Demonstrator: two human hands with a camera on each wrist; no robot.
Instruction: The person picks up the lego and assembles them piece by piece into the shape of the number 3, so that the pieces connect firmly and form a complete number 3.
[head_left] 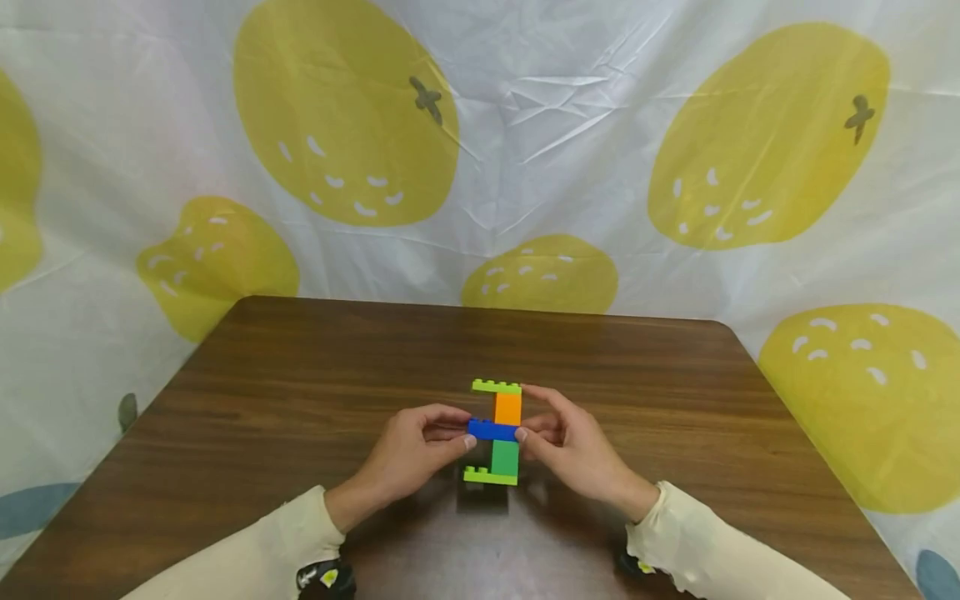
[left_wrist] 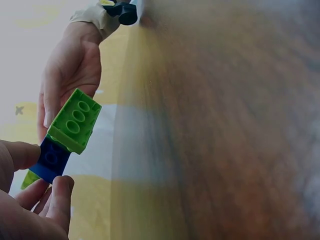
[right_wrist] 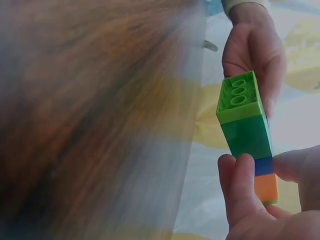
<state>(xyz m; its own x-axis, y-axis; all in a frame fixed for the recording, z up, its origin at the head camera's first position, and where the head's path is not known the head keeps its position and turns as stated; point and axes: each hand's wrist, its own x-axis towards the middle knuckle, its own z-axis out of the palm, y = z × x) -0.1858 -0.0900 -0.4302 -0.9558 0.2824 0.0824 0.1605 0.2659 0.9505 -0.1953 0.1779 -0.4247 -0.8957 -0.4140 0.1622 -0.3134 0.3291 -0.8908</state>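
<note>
A stack of toy building bricks is held up over the table, shaped like an E that faces left. From top to bottom it has a flat lime brick (head_left: 496, 387), an orange brick (head_left: 508, 408), a longer blue brick (head_left: 491, 430), a green brick (head_left: 505, 457) and another lime brick (head_left: 491, 477). My left hand (head_left: 411, 450) pinches the blue brick's left end between thumb and fingers. On the other side, my right hand (head_left: 573, 446) grips the stack at the blue brick's right end. Hollow undersides of the lower lime brick (right_wrist: 239, 97) show in both wrist views.
The dark brown wooden table (head_left: 300, 358) lies beneath the hands, its far edge close to a white curtain (head_left: 525, 167) printed with yellow fruit. Dark bands with yellow marks, one a wristband (head_left: 326, 577), sit at both cuffs.
</note>
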